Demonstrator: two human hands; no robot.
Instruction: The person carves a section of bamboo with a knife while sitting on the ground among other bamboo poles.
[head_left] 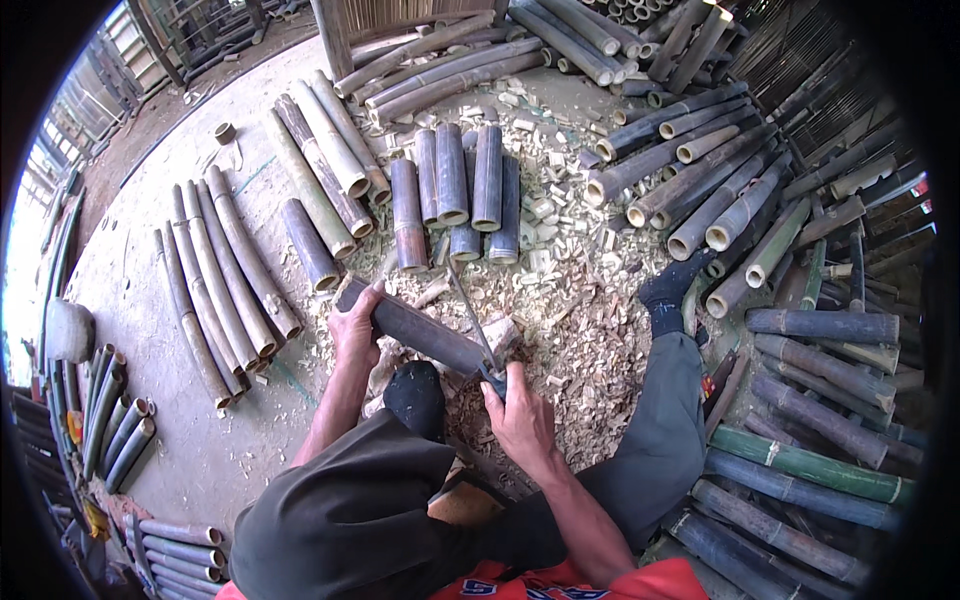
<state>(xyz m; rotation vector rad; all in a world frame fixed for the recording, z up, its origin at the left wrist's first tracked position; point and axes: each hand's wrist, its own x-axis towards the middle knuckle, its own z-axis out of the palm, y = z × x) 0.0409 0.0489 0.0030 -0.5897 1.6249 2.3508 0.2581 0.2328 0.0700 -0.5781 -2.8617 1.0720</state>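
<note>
Head view: left grip (355, 327) curls round the likely light, stiff bamboo tube (425, 332) near one end, sensibly; right grip (522, 415) encloses a knife (471, 313).

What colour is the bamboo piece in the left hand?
Dark greyish brown; the bamboo piece in the left hand shows best in the head view.

red shirt (655, 584), dark-and-white print (540, 591) | dark grey trousers (330, 510) | dark socks (414, 400) | left hand (355, 328), right hand (522, 425) bare
</note>
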